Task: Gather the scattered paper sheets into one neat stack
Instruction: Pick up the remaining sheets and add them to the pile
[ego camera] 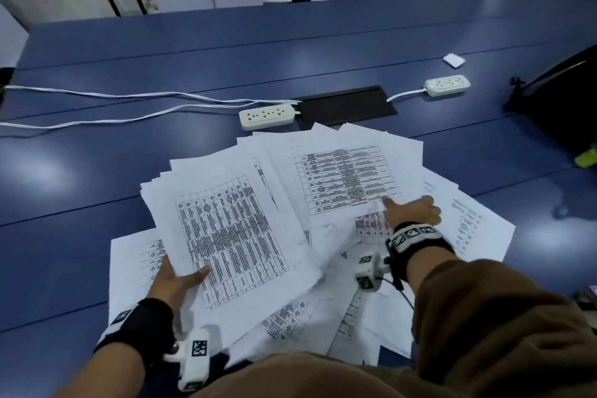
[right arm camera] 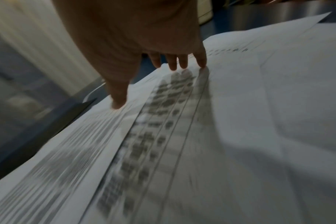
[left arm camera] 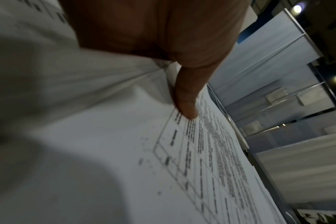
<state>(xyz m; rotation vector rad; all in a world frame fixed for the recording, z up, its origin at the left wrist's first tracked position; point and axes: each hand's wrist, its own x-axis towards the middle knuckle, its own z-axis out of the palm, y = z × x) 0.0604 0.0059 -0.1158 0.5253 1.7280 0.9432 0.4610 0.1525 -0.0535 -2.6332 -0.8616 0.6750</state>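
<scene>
Several white printed sheets lie fanned and overlapping on the blue table (ego camera: 97, 171). My left hand (ego camera: 176, 278) grips a lifted bundle of sheets (ego camera: 226, 229) at its near left edge, thumb (left arm camera: 186, 100) on the top page, fingers hidden underneath. My right hand (ego camera: 412, 210) rests flat with straight fingers (right arm camera: 182, 60) on another sheet with a table (ego camera: 345, 178), its fingertips touching the paper. More loose sheets (ego camera: 468, 220) spread to the right and under both arms.
Two white power strips (ego camera: 266, 116) (ego camera: 447, 85) with white cables lie beyond the papers beside a black cable hatch (ego camera: 345, 105). A small white square (ego camera: 453, 60) sits far right. A dark bag (ego camera: 565, 100) stands at the right edge.
</scene>
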